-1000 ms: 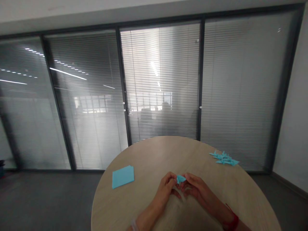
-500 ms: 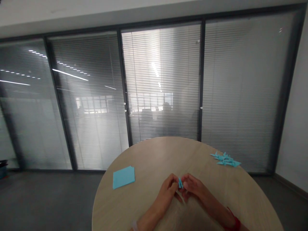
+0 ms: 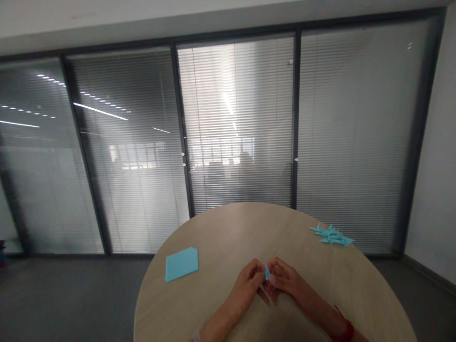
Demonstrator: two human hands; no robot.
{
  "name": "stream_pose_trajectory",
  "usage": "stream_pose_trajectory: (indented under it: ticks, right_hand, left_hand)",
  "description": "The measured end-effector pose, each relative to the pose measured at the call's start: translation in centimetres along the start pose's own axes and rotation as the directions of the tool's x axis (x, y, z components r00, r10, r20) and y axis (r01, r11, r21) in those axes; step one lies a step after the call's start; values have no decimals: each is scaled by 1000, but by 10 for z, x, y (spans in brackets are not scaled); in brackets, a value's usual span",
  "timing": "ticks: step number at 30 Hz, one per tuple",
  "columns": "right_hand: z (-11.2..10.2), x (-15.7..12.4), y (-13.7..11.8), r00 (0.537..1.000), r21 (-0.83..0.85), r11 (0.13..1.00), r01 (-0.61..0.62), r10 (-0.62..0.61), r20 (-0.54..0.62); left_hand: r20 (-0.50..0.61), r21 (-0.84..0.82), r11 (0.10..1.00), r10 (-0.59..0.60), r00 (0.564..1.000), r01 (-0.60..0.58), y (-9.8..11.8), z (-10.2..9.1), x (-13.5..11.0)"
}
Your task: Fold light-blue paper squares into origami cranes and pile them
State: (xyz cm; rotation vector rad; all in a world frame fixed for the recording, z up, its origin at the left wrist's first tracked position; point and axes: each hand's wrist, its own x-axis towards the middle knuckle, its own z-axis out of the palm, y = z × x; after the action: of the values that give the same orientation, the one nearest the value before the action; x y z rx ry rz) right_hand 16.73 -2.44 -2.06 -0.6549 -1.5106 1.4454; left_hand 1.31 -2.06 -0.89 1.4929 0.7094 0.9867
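Observation:
Between the fingertips of both hands is a small folded piece of light-blue paper [image 3: 267,273], mostly covered by the fingers. My left hand [image 3: 251,278] pinches it from the left, with thumb and forefinger closed on it. From the right, my right hand [image 3: 282,277] presses its thumb and fingers against the same paper. Both hands are close together above the near middle of the round wooden table [image 3: 245,228]. How the paper is folded cannot be made out.
A stack of flat light-blue paper sheets [image 3: 182,264] lies on the table to the left. Toward the right edge is a pile of folded light-blue paper figures [image 3: 332,235], pointed in shape. Behind the table stands a glass partition with blinds [image 3: 238,123].
My right thumb has shifted in against the folded paper, and less of the paper shows now. The view has turned very slightly; the stack and the pile lie as before.

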Motion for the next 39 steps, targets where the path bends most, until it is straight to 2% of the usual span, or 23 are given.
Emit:
stream_pose_trajectory:
  ticks: [8,13,22,29,35,39]
  right_hand:
    - [0,1,13,999,-32,999,39,-38,24]
    - [3,-1,8,998,-45,998,40,-38,39]
    - [-4,2,11,999,-69,997,37,-39,-26]
    - [6,-6,-11,999,-47,999,12,-14,-39]
    - [5,-6,-9,998,-79,996,28,-32,-48]
    - [5,-8,-5,994,-225,972,68,-86,-73]
  left_hand:
    - [-26,231,972,48,998,-41,6,2,-10]
    - [-4,189,981,40,999,-39,5,2,-11]
    - [-21,71,997,41,999,-39,1,-1,-5]
    - [-12,-7,999,33,999,-33,4,-1,-5]
    - [-18,6,999,31,999,-31,3,-1,-4]
    - [-75,117,993,33,997,-24,1,1,-4]
